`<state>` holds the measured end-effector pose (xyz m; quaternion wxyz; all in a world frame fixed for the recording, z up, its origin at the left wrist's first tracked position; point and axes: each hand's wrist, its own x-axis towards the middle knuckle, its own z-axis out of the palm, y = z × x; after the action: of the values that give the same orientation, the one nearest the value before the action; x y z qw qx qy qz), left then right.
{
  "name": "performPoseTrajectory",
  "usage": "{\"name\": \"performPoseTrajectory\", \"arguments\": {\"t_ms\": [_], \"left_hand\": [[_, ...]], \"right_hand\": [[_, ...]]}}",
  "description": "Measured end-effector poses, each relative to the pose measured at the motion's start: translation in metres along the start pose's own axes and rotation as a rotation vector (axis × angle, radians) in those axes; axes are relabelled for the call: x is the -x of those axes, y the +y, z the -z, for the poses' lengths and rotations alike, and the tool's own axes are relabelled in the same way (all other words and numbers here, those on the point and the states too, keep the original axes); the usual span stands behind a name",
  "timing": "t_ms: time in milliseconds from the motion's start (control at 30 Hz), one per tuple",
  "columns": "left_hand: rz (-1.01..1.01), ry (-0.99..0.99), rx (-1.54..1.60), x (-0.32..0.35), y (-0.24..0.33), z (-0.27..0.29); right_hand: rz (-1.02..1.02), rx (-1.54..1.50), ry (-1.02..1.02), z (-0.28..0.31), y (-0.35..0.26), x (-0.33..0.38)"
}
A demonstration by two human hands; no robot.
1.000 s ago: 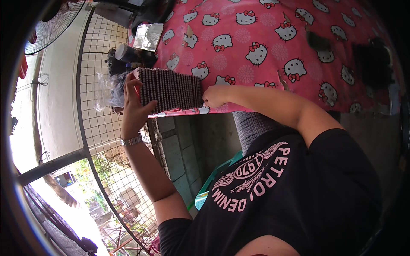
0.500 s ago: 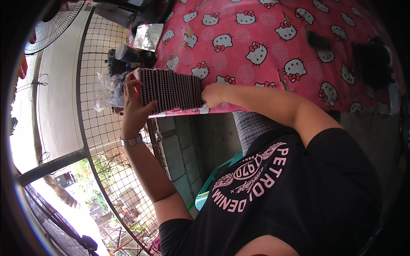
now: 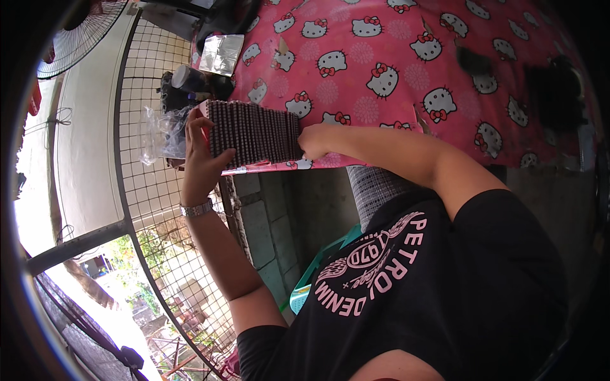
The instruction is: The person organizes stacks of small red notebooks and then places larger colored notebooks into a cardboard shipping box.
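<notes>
Work item: row of notebooks (image 3: 254,133), apparently spiral-bound, standing side by side with the bound edges up.
Location: left front part of the table, on the pink patterned table cover (image 3: 400,38), between the two hands.
Left hand (image 3: 202,155): spread wide across the left end of the row, thumb well apart from the fingers – a brace at that end rather than a closed grip.
Right hand (image 3: 319,141): curled narrow at the right end; fingertips hidden, so whether a single notebook is pinched cannot be told.
Done: the notebooks stand packed closely together, forming one fairly even block.
Left open: both hands are at the row, so the handling is judged unfinished – neither end has been released.
Count: individual notebooks too fine to number; no share of completion can be given.
Adjacent items: clear plastic bag (image 3: 165,133) just beyond the left hand; silver packet (image 3: 221,54) farther back, apart from the row.
</notes>
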<state>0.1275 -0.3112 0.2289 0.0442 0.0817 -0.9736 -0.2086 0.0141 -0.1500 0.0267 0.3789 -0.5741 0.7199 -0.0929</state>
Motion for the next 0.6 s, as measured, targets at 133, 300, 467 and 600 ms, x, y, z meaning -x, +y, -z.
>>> {"name": "performPoseTrajectory", "arguments": {"t_ms": [133, 300, 467, 600], "left_hand": [[0.014, 0.020, -0.022, 0.001, 0.002, -0.003], [-0.006, 0.037, -0.021, -0.002, 0.007, -0.004], [0.068, 0.228, 0.006, 0.005, 0.010, -0.009], [-0.107, 0.582, -0.137, 0.005, 0.018, -0.019]], "right_hand": [[0.132, 0.235, 0.358, -0.025, 0.012, 0.014], [0.157, 0.235, 0.393, -0.032, 0.016, 0.009], [0.143, 0.115, 0.291, -0.026, 0.009, 0.009], [0.038, -0.081, -0.023, -0.006, -0.001, -0.014]]}}
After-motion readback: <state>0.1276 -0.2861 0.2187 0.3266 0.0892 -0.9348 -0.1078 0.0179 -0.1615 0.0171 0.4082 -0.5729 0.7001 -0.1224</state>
